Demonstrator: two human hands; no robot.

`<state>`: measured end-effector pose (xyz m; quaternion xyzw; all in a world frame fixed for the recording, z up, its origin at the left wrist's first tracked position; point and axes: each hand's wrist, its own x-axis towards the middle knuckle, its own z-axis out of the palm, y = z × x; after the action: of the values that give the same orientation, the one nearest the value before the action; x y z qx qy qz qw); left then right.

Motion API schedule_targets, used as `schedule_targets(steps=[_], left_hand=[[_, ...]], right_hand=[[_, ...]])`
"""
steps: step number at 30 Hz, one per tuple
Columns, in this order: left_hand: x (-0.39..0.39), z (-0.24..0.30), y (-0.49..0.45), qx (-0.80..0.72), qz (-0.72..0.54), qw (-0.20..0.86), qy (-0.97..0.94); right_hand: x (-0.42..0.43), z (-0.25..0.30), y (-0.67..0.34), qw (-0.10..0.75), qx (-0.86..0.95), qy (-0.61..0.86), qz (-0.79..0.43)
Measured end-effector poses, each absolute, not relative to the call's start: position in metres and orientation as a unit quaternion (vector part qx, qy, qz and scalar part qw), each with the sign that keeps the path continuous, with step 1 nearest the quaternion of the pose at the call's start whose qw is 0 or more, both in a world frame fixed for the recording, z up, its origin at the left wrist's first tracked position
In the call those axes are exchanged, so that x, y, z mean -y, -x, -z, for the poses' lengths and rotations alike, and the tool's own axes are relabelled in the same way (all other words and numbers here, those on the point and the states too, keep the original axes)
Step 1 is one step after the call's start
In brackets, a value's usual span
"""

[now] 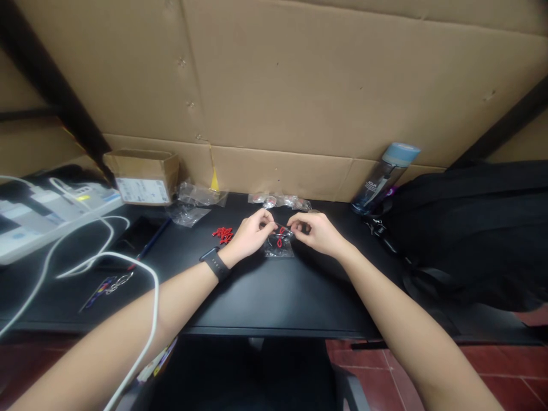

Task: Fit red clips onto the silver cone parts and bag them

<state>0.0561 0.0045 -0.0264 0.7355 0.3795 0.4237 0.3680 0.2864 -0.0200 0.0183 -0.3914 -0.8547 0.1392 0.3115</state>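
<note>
Between my hands is a small clear plastic bag (279, 249) with a looped red cord (280, 237) showing in it. My left hand (253, 231), with a dark watch on its wrist, pinches the bag's upper left edge. On the opposite edge, the fingers of my right hand (315, 229) are closed in a pinch. A small pile of red cords (223, 234) lies on the black table just left of my left hand. Beyond my hands, several small filled clear packets (280, 201) lie in a row by the cardboard wall.
Back left stand a cardboard box (143, 178) and loose clear plastic bags (192, 200). White cables (156, 297) cross over my left forearm from a power strip (55, 220). A phone (135, 240) and keychain (105, 290) lie left. A water bottle (384, 178) and black backpack (471, 234) are right.
</note>
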Motion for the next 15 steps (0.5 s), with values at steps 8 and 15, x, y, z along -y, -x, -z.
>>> schedule_targets(steps=[8,15], left_hand=[[-0.0029,0.0283,-0.0582,-0.354,-0.389,0.43,-0.734],[0.0013,0.0215,-0.0597,-0.364,-0.375,0.32,-0.79]], right_hand=[[0.019,-0.0159,-0.2865,0.382,0.799,0.41,-0.216],[0.0182,-0.0152,-0.2844,0.387,0.767,0.451,-0.242]])
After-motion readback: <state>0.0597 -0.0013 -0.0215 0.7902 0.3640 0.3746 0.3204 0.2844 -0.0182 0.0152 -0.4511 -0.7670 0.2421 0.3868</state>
